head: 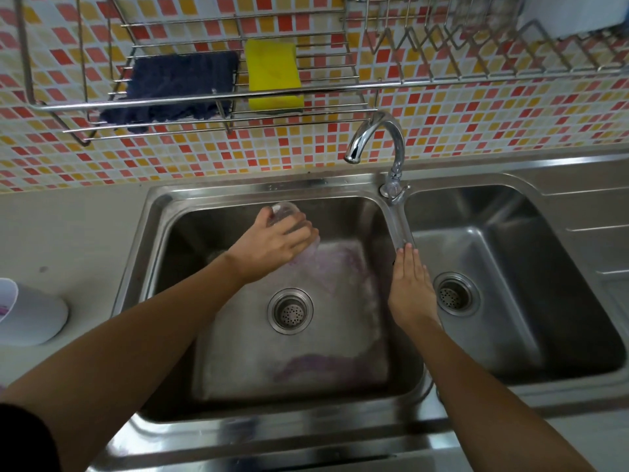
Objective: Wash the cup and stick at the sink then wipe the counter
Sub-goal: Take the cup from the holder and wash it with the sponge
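Mostly hidden, the cup [285, 216] sits blurred under the left hand [272, 245].

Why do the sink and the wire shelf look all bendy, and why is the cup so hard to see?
Head view: the wide-angle lens bows straight lines, so the sink rim and wire rack curve near the edges. The cup is clear and slightly blurred in the left hand, so it blends into the grey steel. The faucet shows bright glare.
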`<state>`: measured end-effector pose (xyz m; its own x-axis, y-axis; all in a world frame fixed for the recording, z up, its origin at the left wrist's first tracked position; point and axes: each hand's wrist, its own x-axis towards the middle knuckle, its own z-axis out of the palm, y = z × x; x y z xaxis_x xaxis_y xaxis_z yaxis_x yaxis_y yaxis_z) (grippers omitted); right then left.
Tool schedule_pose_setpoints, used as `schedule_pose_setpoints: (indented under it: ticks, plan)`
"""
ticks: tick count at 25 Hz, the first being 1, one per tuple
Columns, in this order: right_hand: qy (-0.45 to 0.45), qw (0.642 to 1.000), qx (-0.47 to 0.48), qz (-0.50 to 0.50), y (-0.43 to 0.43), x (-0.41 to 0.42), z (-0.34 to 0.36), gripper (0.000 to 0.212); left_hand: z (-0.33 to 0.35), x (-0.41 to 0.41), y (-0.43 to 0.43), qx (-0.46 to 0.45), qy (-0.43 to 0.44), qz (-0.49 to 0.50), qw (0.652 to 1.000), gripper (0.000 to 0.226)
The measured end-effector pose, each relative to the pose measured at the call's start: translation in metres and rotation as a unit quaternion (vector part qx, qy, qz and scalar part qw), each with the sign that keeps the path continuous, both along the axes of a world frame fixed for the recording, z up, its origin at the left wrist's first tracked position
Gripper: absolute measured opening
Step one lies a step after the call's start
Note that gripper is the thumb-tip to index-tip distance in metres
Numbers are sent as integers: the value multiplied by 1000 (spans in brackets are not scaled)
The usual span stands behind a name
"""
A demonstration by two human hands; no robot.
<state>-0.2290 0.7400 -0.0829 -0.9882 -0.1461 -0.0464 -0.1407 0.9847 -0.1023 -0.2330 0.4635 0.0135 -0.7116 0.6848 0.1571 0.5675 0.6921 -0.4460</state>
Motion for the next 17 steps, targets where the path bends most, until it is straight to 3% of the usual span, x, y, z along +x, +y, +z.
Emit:
schedule_pose_setpoints:
  ticks: [3,5,6,8,11,14,15,17]
  plan:
    - [2,1000,3,7,1,-3,-3,66,7,5,-7,32,7,0,999,83]
    - [-13,999,-44,5,3,-5,-2,64,9,11,-13,183,-46,84,978,83]
    - [-16,995,-102,-6,1,-4,5,61,11,17,-14,300,-106,156,935,83]
    - [21,962,-269,-37,-10,-2,29,51,13,29,-13,514,-220,256,789,86]
    - [209,877,-432,-9,-46,-5,105,43,22,46,-16,686,-334,214,610,82]
    - [375,811,-441,82,-83,-24,201,34,41,59,-20,740,-378,171,529,74]
    - [400,809,-419,100,-94,-35,230,32,48,64,-21,752,-386,162,509,71]
    - [367,850,-362,108,-118,-60,275,33,60,73,-26,761,-401,146,488,68]
